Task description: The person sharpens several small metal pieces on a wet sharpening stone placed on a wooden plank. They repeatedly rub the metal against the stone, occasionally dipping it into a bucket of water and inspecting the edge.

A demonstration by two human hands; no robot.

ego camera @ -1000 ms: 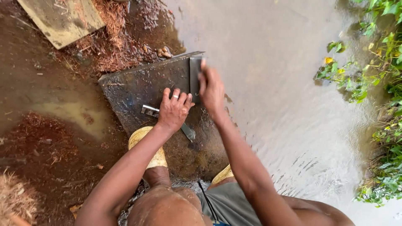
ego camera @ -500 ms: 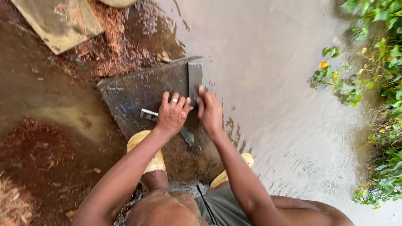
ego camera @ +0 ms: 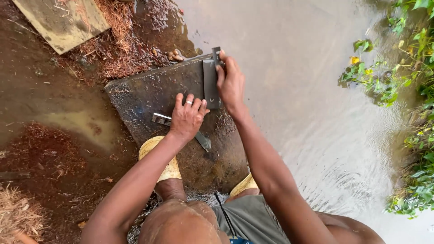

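Wet dark stone slab point(ego camera: 149, 92); grey metal blade point(ego camera: 210, 83), metal bar point(ego camera: 161, 119) lying on it.

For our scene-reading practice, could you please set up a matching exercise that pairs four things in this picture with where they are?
Things:
1. right hand
2. left hand
3. pale flat slab
4. leafy plants

Places:
A. top left, on the muddy ground
B. along the right edge, beside the water
C. on the grey metal piece at the far edge of the dark wet board
D. pressed on the board's middle, over a thin metal bar

Pairs: 1-C, 2-D, 3-A, 4-B
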